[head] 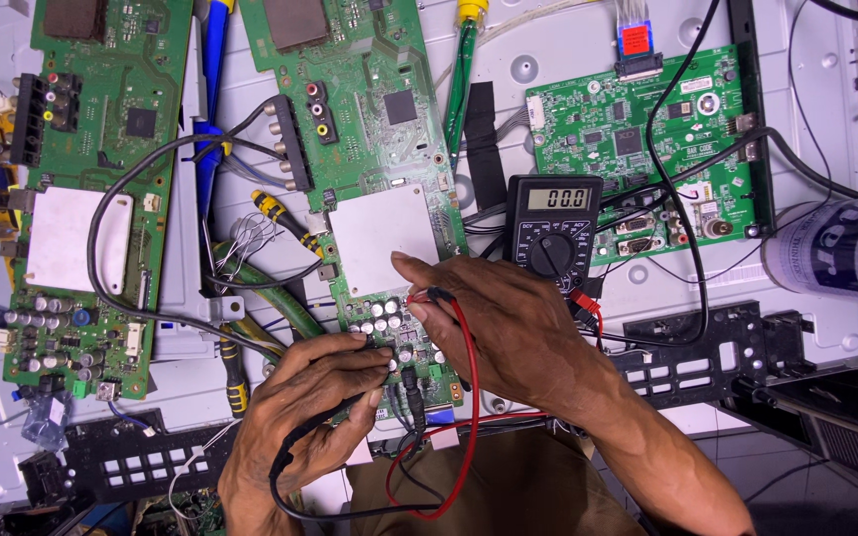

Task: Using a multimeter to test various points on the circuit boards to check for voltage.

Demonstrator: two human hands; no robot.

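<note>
Probes meet at the lower end of the middle green circuit board (369,129), which lies flat on the white metal back panel (568,60). The right hand (508,323) is clamped on the red probe (429,296), fingertips pinched together, its tip down among the silver capacitors (381,318). The left hand (315,397) is closed around the black probe (374,349), pressed to the same cluster just beside the red one. Red and black leads (464,437) loop below the hands. A black digital multimeter (553,228) sits just right of the board, touching the right hand's knuckles. A second green board (101,149) lies at the left, a smaller one (638,129) at the upper right.
</note>
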